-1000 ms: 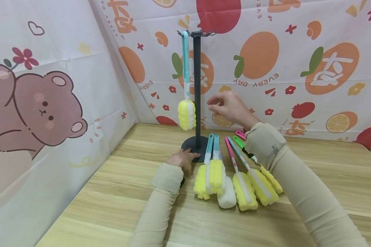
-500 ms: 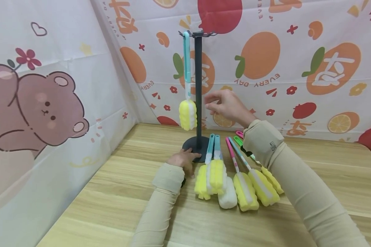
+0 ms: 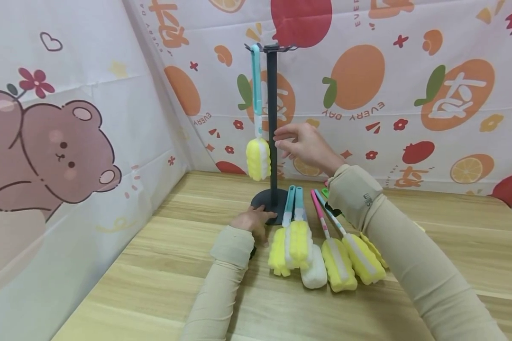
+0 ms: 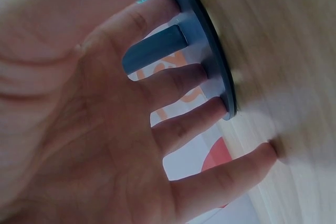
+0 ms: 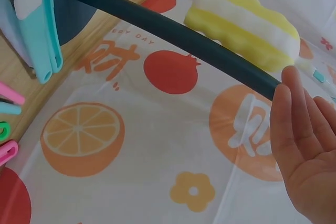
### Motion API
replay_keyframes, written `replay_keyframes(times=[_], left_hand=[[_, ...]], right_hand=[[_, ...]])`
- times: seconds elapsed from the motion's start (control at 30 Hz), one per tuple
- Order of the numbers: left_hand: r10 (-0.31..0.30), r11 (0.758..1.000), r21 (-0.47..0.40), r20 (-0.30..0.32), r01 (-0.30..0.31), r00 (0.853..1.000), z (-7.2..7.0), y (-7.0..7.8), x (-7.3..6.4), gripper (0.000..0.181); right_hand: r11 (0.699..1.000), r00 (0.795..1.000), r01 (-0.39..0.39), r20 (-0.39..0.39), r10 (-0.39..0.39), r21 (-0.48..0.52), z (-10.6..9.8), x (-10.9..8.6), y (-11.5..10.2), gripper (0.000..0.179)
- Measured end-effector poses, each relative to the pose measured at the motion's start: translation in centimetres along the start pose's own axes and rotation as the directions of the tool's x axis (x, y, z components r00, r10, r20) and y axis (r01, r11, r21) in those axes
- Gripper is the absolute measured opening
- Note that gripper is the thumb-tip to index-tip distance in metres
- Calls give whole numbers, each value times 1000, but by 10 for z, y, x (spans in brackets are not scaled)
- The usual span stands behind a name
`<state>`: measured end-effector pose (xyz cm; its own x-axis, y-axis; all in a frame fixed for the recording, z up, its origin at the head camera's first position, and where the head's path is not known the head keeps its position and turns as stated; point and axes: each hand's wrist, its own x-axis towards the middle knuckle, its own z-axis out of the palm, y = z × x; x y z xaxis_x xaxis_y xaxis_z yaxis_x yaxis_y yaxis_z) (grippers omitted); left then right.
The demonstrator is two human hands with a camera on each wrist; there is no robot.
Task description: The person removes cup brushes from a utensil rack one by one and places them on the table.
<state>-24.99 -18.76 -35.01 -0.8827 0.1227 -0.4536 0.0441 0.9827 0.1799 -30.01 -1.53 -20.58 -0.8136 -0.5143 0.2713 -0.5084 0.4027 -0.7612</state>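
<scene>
A black stand [image 3: 272,99] rises from a round base [image 3: 261,198], with small hooks around its top. From a left hook hangs a sponge bottle brush [image 3: 258,160] with a teal handle and a yellow and white head. My left hand [image 3: 249,221] rests on the base, fingers spread; in the left wrist view several fingertips [image 4: 197,72] press its surface and one finger touches the wood beside it. Raised right of the pole, my right hand [image 3: 304,146] holds nothing. Its fingers are extended, tips close to the pole and the hanging brush head.
Several more sponge brushes lie fanned on the wooden table [image 3: 187,237], including a teal-handled one [image 3: 299,244], a white-headed one [image 3: 314,274] and a pink-handled one [image 3: 338,265]. My right sleeve [image 3: 392,237] passes over part of them. Patterned cloths [image 3: 431,42] stand behind and at left.
My right hand has moved left, its fingertips now right at the pole. The sleeve covers more of the rightmost brushes. My left hand and the hanging brush stay put.
</scene>
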Motion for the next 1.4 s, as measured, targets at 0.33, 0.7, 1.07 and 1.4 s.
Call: replay_keyframes(times=[0.33, 0.7, 1.07, 1.4], left_hand=[[3, 1000, -10, 8, -3, 1000, -1, 0, -4, 87], [-5, 1000, -10, 0, 5, 1000, -1, -2, -4, 89], [-1, 1000, -17, -8, 1, 1000, -1, -1, -2, 89], [-13, 999, -31, -12, 13, 1000, 0, 0, -5, 89]], right_hand=[[994, 993, -31, 118, 19, 102, 2, 6, -5, 51], [974, 987, -36, 160, 0, 223, 11, 14, -10, 63], [934, 990, -110, 120, 72, 341, 19, 25, -15, 70], [937, 995, -92, 67, 73, 337, 23, 29, -20, 57]])
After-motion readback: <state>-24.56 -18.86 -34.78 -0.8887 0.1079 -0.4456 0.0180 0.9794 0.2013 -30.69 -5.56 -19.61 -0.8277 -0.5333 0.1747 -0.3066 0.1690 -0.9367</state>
